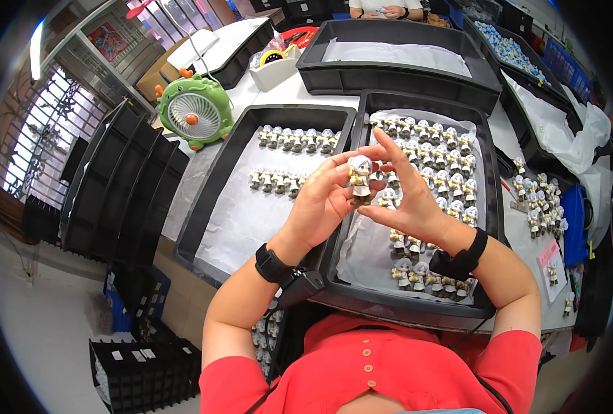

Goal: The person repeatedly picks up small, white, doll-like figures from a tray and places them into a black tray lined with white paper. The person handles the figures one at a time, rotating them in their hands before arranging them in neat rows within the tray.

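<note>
Held one small figurine [359, 182] with pale hair and whitish clothes, upright, in the left hand [315, 207], above the left wall of the full tray [493, 186]. Had the left thumb and fingers closed upon it. Had the right hand [415, 201] open at its other side, with thumb and forefinger spread widely apart; could not tell whether touching it also. Saw inside the full tray many similar figurines [453, 162], set in rows on white paper. Saw, just left of the full tray, another black tray [201, 207] with two shorter rows. Noticed, right of the full tray, a loose group of figurines [542, 207] on the tabletop [520, 241]. Found, behind the full tray, a wide black tray [396, 79] with white lining, and, well left of the full tray, a green animal-shaped fan [217, 103].
</note>
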`<state>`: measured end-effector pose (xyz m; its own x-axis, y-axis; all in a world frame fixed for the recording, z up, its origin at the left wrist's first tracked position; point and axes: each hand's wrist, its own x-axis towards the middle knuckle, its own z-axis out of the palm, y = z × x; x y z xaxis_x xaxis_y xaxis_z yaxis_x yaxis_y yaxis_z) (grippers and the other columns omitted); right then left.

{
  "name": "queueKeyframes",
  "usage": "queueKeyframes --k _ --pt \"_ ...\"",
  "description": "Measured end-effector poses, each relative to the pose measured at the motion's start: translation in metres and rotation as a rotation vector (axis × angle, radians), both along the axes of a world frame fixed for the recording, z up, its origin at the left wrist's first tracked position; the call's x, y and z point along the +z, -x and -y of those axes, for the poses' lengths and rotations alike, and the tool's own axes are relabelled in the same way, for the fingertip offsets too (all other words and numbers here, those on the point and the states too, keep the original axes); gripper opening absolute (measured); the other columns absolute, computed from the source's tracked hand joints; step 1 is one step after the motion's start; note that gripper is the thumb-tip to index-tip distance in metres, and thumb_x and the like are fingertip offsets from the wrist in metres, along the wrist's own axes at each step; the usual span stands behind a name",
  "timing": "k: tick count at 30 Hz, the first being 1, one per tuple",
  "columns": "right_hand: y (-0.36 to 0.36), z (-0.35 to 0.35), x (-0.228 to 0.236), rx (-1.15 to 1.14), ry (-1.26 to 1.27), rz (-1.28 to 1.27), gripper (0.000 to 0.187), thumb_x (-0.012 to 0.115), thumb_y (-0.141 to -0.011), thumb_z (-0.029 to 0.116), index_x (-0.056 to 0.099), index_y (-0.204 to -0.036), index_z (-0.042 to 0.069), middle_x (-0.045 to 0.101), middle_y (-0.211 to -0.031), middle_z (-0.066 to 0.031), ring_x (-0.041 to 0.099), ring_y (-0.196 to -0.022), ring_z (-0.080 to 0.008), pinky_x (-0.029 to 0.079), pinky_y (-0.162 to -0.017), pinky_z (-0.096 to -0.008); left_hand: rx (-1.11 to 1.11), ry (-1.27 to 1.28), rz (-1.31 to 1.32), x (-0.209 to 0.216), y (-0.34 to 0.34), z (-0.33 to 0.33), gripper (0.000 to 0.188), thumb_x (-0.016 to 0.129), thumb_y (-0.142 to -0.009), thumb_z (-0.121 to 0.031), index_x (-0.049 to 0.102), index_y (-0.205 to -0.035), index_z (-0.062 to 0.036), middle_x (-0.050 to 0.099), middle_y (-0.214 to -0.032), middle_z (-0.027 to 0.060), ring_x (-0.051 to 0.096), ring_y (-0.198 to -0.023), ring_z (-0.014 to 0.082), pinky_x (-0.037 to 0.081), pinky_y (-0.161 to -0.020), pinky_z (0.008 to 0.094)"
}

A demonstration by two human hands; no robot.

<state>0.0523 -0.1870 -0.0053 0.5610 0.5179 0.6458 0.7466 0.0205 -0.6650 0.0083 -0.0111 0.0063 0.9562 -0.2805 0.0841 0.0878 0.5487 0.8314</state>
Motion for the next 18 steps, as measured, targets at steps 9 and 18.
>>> queueKeyframes --k 9,18 --pt "-0.0024 0.0013 0.001 0.017 0.02 -0.106 0.097 0.079 -0.068 0.016 0.021 -0.145 0.011 0.052 -0.125 -0.0106 0.055 -0.104 -0.0201 0.044 -0.091 -0.0343 0.024 0.059 -0.067 -0.0013 0.003 -0.0005 0.043 0.042 -0.095 -0.023 0.036 -0.132 -0.0035 0.053 -0.121 0.0141 0.058 -0.106 0.0289 0.05 -0.085 0.0398" --pt "-0.0041 -0.0012 -0.0036 0.015 0.031 -0.135 0.096 0.08 -0.068 0.014 0.022 -0.145 0.011 0.052 -0.124 -0.0097 0.053 -0.106 -0.0195 0.044 -0.09 -0.0343 0.031 0.001 -0.029 -0.0059 0.0007 0.0013 0.049 0.045 -0.096 -0.032 0.035 -0.135 -0.0043 0.051 -0.124 0.0133 0.058 -0.106 0.0272 0.052 -0.084 0.0384"
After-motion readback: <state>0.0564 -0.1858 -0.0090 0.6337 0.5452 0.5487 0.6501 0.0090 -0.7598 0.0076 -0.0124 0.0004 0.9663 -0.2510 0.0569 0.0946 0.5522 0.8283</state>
